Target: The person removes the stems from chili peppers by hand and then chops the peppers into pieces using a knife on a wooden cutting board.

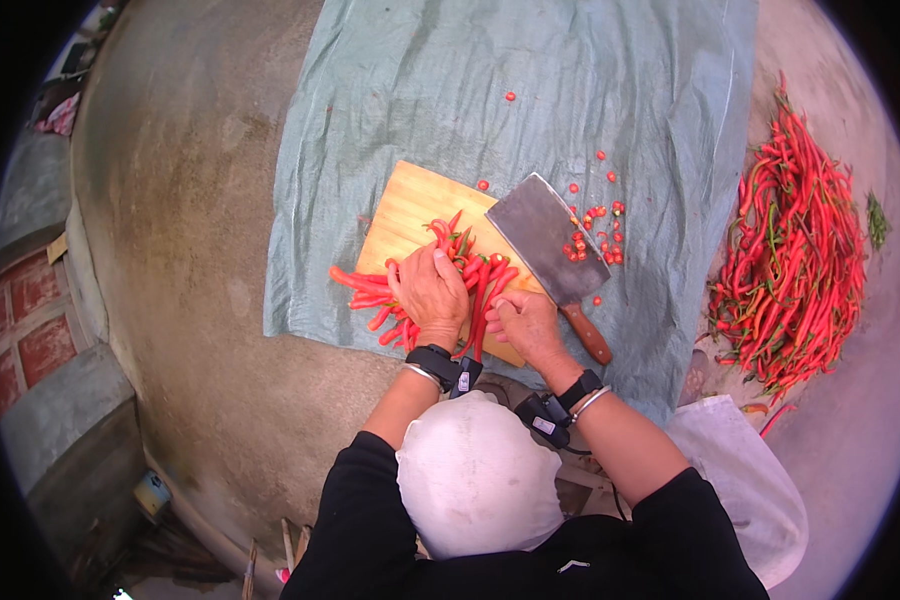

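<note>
A bunch of long red chili peppers lies across a wooden cutting board. My left hand is laid over the bunch with its palm down, and peppers stick out on both sides of it. The undersides of its fingers are hidden. At the board's near right edge, my right hand has its fingers curled, the tips beside the peppers. Whether one is pinched there cannot be made out. A cleaver rests on the board's right corner and the sheet, its wooden handle toward me.
Under the board spreads a blue-green woven sheet. Cut chili pieces are scattered on it right of the cleaver. A large heap of red chilies lies on the concrete floor at right, with a white sack nearer me.
</note>
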{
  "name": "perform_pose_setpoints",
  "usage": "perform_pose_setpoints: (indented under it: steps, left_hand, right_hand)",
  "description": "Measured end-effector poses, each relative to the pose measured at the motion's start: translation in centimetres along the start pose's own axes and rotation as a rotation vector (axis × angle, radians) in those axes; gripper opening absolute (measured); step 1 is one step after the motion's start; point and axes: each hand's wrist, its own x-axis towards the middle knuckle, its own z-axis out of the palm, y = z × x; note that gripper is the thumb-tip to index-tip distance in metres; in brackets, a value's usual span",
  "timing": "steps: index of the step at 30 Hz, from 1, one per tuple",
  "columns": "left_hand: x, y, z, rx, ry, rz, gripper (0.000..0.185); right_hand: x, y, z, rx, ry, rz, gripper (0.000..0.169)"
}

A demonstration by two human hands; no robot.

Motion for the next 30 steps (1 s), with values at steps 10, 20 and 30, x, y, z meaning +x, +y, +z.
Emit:
perform_pose_setpoints:
  steps: [10, 20, 30]
  left_hand:
    - [1.1, 0.4, -1.1, 0.019, -0.145, -0.093, 0.026]
    - [-0.1, 1.0, -0.1, 0.039, 0.046, 0.046, 0.025]
    - [-0.4, 0.9, 0.6, 0.097, 0.145, 0.118, 0.025]
  right_hand:
    - [4.6, 1.3, 3.2, 0.291, 0.078, 0.186, 0.017]
    - [5.4, 1.4, 4.0, 0.212, 0.104, 0.109, 0.015]
    - [-0.1, -0.8, -1.6, -0.602, 0.262, -0.464, 0.02]
